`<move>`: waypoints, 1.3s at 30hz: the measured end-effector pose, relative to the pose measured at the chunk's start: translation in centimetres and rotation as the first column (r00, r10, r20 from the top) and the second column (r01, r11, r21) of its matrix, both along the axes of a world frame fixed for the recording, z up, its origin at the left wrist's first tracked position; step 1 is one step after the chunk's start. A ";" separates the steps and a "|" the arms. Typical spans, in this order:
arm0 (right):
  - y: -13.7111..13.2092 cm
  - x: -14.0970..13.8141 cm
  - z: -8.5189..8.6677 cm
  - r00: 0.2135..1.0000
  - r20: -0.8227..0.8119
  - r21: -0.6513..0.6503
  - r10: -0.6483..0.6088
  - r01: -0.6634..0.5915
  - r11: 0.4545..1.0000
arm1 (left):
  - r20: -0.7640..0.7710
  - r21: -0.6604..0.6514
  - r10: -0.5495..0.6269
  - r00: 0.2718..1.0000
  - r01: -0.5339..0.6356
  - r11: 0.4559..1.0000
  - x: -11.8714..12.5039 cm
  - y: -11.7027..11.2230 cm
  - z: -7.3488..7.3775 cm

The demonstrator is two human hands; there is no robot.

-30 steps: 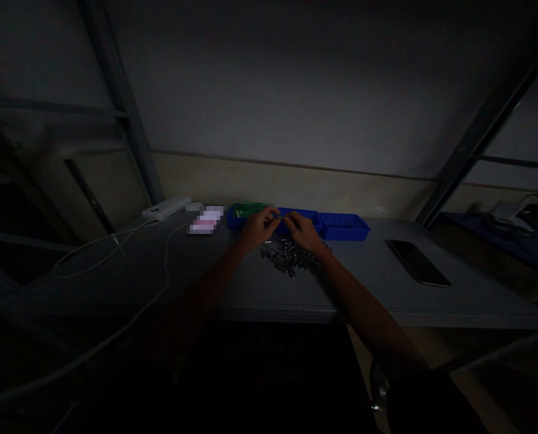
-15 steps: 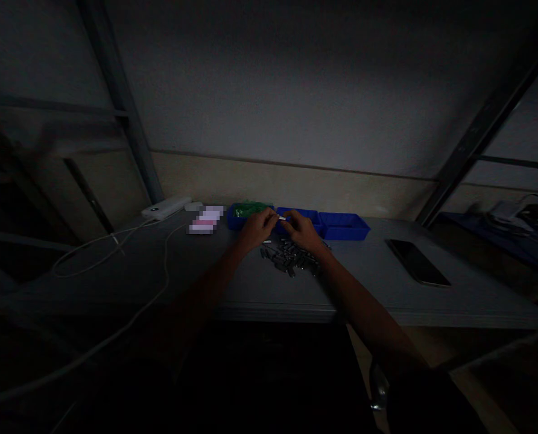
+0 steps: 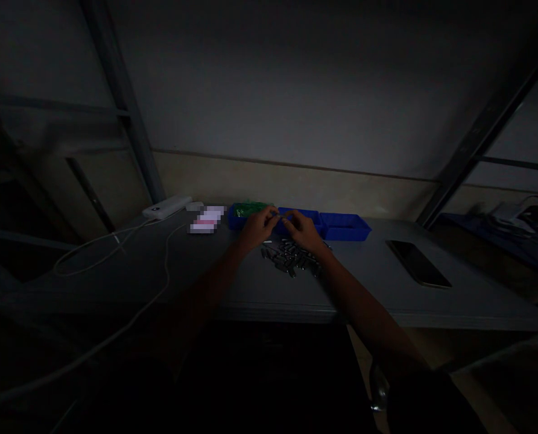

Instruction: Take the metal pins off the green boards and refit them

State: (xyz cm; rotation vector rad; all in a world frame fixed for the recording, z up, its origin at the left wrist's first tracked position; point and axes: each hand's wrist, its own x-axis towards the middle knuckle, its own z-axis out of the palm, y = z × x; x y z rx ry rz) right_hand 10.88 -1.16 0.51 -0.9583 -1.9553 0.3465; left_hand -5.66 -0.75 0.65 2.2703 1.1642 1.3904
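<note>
My left hand (image 3: 260, 227) and my right hand (image 3: 301, 229) meet fingertip to fingertip just in front of the blue bins. Both are closed in a pinch around a small piece (image 3: 281, 217), now dark and mostly hidden by the fingers. Beneath and between the wrists lies a loose pile of small metal parts (image 3: 291, 258), dark with shiny glints; their exact kind is too dim to make out. Right behind the hands stands the middle blue bin (image 3: 313, 217). Green plastic wrapping (image 3: 250, 208) fills the left blue bin (image 3: 235, 223), beside my left hand.
A third blue bin (image 3: 345, 233) stands to the right. On the grey table (image 3: 363, 283) a phone (image 3: 418, 263) lies at the right. A white power strip (image 3: 167, 208), a blurred pink-and-white item (image 3: 207, 220) and a loose cable (image 3: 166, 265) are at the left.
Both hands stay in nearly the same place. The small piece between the fingertips showed bright half a second ago and now looks darker and more covered.
</note>
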 end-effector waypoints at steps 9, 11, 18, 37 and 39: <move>0.1 0.1 -0.1 0.999 0.045 0.015 0.012 -0.013 1.000 | -0.039 -0.027 0.033 0.999 -0.034 0.999 0.2 -0.3 0.2; 0.0 0.1 0.0 0.998 0.055 0.015 0.005 -0.006 1.000 | -0.032 -0.028 0.027 0.999 -0.028 0.999 0.2 -0.2 0.1; -0.2 0.0 0.3 0.999 0.040 0.021 0.018 -0.019 1.000 | 0.008 -0.010 -0.068 0.998 0.068 0.998 0.0 0.0 -0.1; 0.0 0.0 0.0 1.000 -0.002 0.013 0.017 -0.017 1.000 | 0.037 -0.015 -0.025 0.999 0.025 1.000 0.0 -0.3 0.2; 0.2 0.0 -0.1 0.999 -0.028 0.001 0.025 -0.025 1.000 | 0.038 -0.006 -0.045 0.998 0.045 0.999 0.0 -0.3 0.2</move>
